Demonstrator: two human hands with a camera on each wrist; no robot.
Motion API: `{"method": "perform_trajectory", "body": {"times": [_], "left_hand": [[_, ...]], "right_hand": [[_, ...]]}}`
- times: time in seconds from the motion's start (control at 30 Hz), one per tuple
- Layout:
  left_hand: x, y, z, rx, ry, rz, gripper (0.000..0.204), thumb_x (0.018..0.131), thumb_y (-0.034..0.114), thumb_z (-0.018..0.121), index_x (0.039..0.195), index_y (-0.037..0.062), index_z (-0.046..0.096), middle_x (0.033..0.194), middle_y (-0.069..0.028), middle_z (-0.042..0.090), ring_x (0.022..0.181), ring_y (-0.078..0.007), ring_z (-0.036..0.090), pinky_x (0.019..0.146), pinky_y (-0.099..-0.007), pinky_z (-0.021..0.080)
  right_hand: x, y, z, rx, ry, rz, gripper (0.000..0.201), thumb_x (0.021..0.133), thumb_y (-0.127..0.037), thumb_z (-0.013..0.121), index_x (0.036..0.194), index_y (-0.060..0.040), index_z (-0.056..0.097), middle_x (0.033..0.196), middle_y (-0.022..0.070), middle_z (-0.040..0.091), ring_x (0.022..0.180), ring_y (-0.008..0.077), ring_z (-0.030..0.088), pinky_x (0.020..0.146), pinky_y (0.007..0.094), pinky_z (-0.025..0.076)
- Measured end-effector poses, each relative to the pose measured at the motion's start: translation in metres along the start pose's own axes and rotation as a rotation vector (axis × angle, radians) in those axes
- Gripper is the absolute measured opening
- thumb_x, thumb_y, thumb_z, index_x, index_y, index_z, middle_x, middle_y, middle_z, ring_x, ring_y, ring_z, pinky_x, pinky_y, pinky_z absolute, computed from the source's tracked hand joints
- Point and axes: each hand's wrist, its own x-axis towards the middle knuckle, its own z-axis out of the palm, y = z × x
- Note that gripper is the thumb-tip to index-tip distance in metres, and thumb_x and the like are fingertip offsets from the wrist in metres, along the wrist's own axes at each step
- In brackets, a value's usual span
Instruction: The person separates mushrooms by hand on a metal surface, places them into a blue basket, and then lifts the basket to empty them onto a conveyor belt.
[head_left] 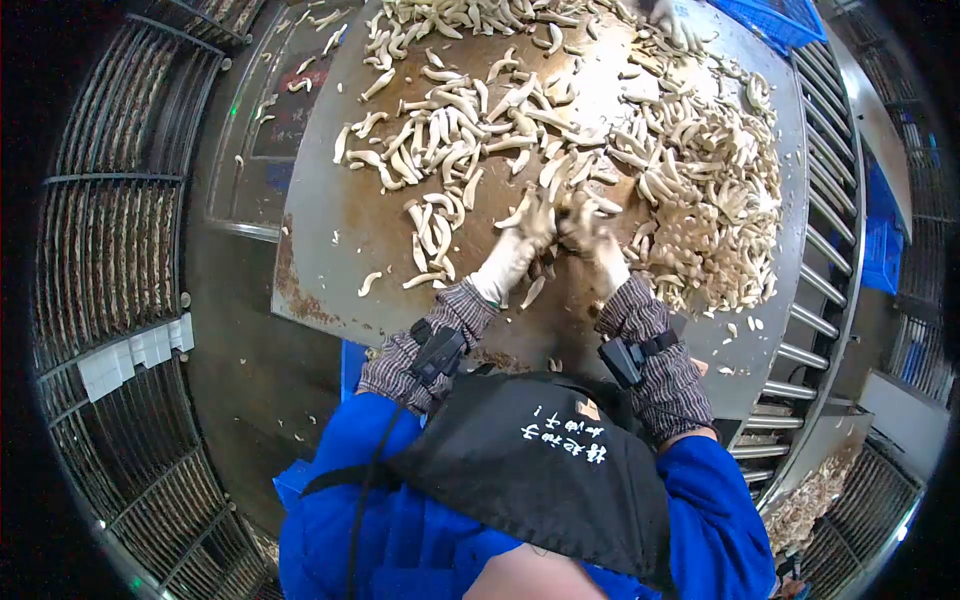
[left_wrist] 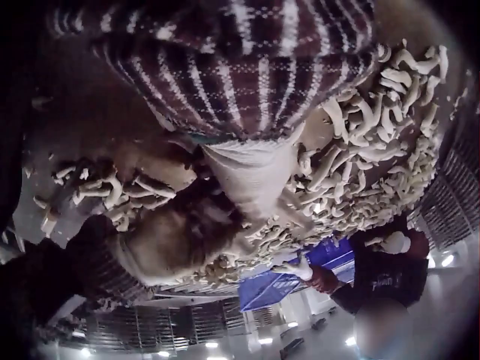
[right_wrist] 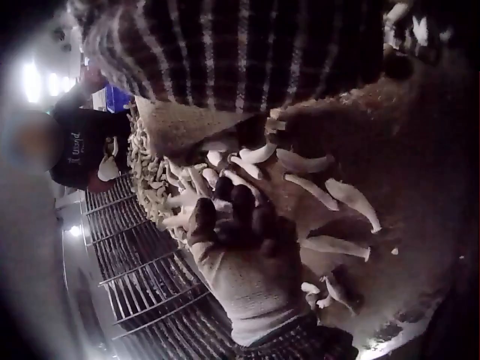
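Observation:
Pale, long-stemmed mushrooms (head_left: 450,120) lie spread over a metal table (head_left: 340,260). Near the table's front edge, my gloved left hand (head_left: 518,248) and right hand (head_left: 595,242) are close together among them. Bent, darkened fingers (right_wrist: 241,202) of the left hand (right_wrist: 251,281) curl round mushrooms in the right wrist view. Motion blurs the right hand, and its fingers are mostly hidden, so its grip cannot be told; a mushroom (head_left: 604,203) shows beside it. The left wrist view shows the left glove (left_wrist: 251,172) beside the right glove (left_wrist: 169,240).
A dense mushroom heap (head_left: 720,200) covers the table's right side. Beyond it runs a roller conveyor (head_left: 820,200), with a blue crate (head_left: 775,20) at the far right corner. Another person's gloved hand (head_left: 668,18) reaches over the far edge. Racks (head_left: 120,250) stand left.

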Motion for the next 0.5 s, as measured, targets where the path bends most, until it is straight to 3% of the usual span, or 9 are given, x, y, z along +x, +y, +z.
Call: {"method": "perform_trajectory", "body": {"times": [0.1, 0.17, 0.23, 0.3, 0.33, 0.37, 0.43, 0.47, 0.5], "left_hand": [[-0.004, -0.003, 0.006, -0.013, -0.139, 0.079, 0.030, 0.091, 0.026, 0.054, 0.089, -0.0013, 0.065, 0.069, -0.0065, 0.064, 0.050, -0.0138, 0.057, 0.045, -0.0251, 0.044], [-0.011, 0.015, 0.001, 0.044, 0.210, 0.120, 0.031, 0.091, 0.029, 0.054, 0.089, -0.0009, 0.065, 0.070, -0.0070, 0.064, 0.053, -0.0149, 0.059, 0.049, -0.0283, 0.047], [-0.003, 0.005, -0.007, 0.018, 0.281, 0.001, 0.033, 0.094, 0.028, 0.052, 0.088, -0.0013, 0.065, 0.070, -0.0072, 0.064, 0.052, -0.0154, 0.057, 0.051, -0.0297, 0.047], [0.009, -0.012, -0.005, 0.434, 0.332, 0.565, 0.033, 0.097, 0.027, 0.048, 0.090, -0.0014, 0.064, 0.076, -0.0086, 0.064, 0.058, -0.0151, 0.057, 0.051, -0.0296, 0.045], [0.040, -0.083, -0.061, 1.062, 0.148, 0.323, 0.024, 0.091, 0.015, 0.047, 0.089, -0.0035, 0.062, 0.072, -0.0129, 0.060, 0.067, -0.0235, 0.056, 0.061, -0.0344, 0.044], [0.033, -0.059, -0.053, 0.967, 0.262, 0.374, 0.024, 0.091, 0.016, 0.047, 0.088, -0.0028, 0.062, 0.070, -0.0133, 0.058, 0.062, -0.0230, 0.054, 0.056, -0.0350, 0.042], [0.032, -0.040, -0.048, 0.891, 0.568, 0.648, 0.030, 0.096, 0.021, 0.047, 0.084, -0.0019, 0.063, 0.067, -0.0108, 0.057, 0.052, -0.0158, 0.050, 0.045, -0.0349, 0.037], [0.020, -0.011, -0.044, 0.528, 0.504, 0.127, 0.031, 0.095, 0.021, 0.045, 0.084, -0.0008, 0.064, 0.073, -0.0120, 0.064, 0.055, -0.0183, 0.058, 0.045, -0.0343, 0.043], [0.016, 0.000, -0.043, 0.035, 0.370, 0.083, 0.026, 0.094, 0.018, 0.044, 0.099, 0.0014, 0.063, 0.089, -0.0108, 0.068, 0.072, -0.0192, 0.066, 0.056, -0.0311, 0.053]], "right_hand": [[-0.003, -0.005, 0.009, 0.002, -0.178, -0.017, 0.018, 0.088, -0.014, 0.063, 0.098, 0.0007, 0.063, 0.091, 0.0077, 0.065, 0.080, 0.0144, 0.060, 0.074, 0.0291, 0.048], [0.002, -0.009, 0.002, -0.024, 0.009, -0.028, 0.029, 0.088, -0.013, 0.064, 0.111, 0.0041, 0.060, 0.095, 0.0075, 0.067, 0.088, 0.0156, 0.062, 0.079, 0.0304, 0.048], [0.004, -0.008, 0.011, -0.003, 0.021, 0.098, 0.039, 0.091, -0.020, 0.061, 0.120, 0.0051, 0.055, 0.106, 0.0110, 0.065, 0.099, 0.0211, 0.060, 0.088, 0.0323, 0.047], [0.011, 0.001, 0.028, -0.284, -0.125, -0.260, 0.046, 0.093, -0.029, 0.055, 0.125, 0.0036, 0.050, 0.117, 0.0169, 0.060, 0.111, 0.0257, 0.055, 0.093, 0.0345, 0.044], [0.009, -0.009, 0.034, -0.567, -0.160, -0.350, 0.050, 0.095, -0.034, 0.052, 0.128, 0.0025, 0.048, 0.124, 0.0201, 0.056, 0.117, 0.0276, 0.052, 0.096, 0.0355, 0.043], [0.021, 0.010, 0.031, -0.705, -0.053, -0.550, 0.046, 0.093, -0.029, 0.057, 0.126, 0.0008, 0.049, 0.116, 0.0205, 0.060, 0.108, 0.0272, 0.058, 0.091, 0.0351, 0.045], [0.026, 0.001, 0.036, -0.724, 0.057, -0.484, 0.038, 0.088, -0.019, 0.063, 0.120, 0.0002, 0.052, 0.105, 0.0186, 0.063, 0.096, 0.0276, 0.061, 0.085, 0.0350, 0.048], [0.026, -0.006, 0.039, -0.652, 0.085, -0.441, 0.038, 0.085, -0.014, 0.065, 0.118, 0.0004, 0.052, 0.100, 0.0176, 0.064, 0.091, 0.0274, 0.062, 0.083, 0.0352, 0.048], [0.027, -0.010, 0.041, -0.581, 0.116, -0.397, 0.038, 0.082, -0.009, 0.067, 0.116, 0.0006, 0.052, 0.095, 0.0166, 0.064, 0.085, 0.0271, 0.062, 0.081, 0.0354, 0.049]]}}
